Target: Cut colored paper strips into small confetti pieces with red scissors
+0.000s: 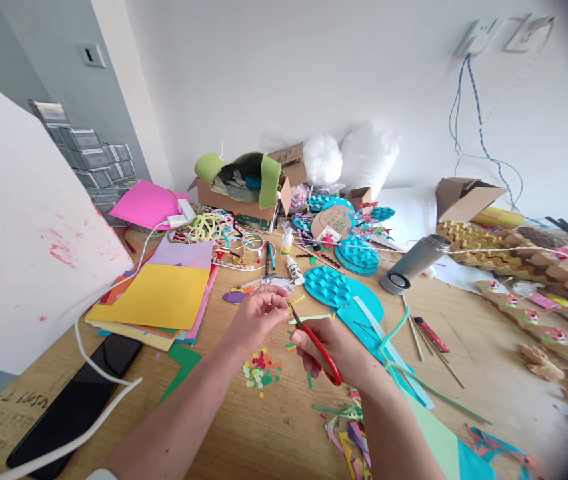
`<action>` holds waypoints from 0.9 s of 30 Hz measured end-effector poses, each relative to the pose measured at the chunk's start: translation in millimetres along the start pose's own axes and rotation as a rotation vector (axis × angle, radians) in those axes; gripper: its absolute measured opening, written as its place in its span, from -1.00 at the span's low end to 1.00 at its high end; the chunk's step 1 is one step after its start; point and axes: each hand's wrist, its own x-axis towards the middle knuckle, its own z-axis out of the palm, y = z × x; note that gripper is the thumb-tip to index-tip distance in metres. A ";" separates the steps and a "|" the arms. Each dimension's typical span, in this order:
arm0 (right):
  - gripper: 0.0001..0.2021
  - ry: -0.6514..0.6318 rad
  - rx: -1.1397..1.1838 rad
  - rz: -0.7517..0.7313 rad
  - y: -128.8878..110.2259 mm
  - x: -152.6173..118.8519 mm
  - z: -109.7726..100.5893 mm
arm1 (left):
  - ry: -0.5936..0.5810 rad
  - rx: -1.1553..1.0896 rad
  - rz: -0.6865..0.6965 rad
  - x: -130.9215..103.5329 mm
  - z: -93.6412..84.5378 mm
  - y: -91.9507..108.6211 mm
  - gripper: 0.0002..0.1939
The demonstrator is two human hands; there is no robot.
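Observation:
Red-handled scissors (321, 350) are gripped in my right hand (331, 347), their dark blades pointing up and left. The blade tips reach the fingertips of my left hand (267, 312), which are pinched together; what they hold is too small to make out. A pale green paper strip (314, 319) lies by the fingers of my right hand, and I cannot tell whether it is held. On the table below my hands is a pile of small coloured paper dots (261, 369). Paper scraps (349, 433) lie nearer to me, beside my right forearm.
Coloured paper sheets (159, 300) and a black phone (77, 403) with a white cable lie left. Glue bottles (295, 271) stand ahead. Blue egg-tray pieces (328, 288) and a metal flask (414, 265) are to the right. A box (237, 199) of craft materials sits by the wall.

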 end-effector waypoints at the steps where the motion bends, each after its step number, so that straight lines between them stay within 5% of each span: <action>1: -0.51 0.006 -0.008 0.002 -0.2 0.2 0.2 | 0.006 -0.003 0.001 -0.1 0.2 -0.2 -0.92; 27: -0.52 0.020 -0.019 0.016 1.6 0.8 -0.3 | -0.018 0.013 0.004 -0.2 -0.4 -2.3 -0.91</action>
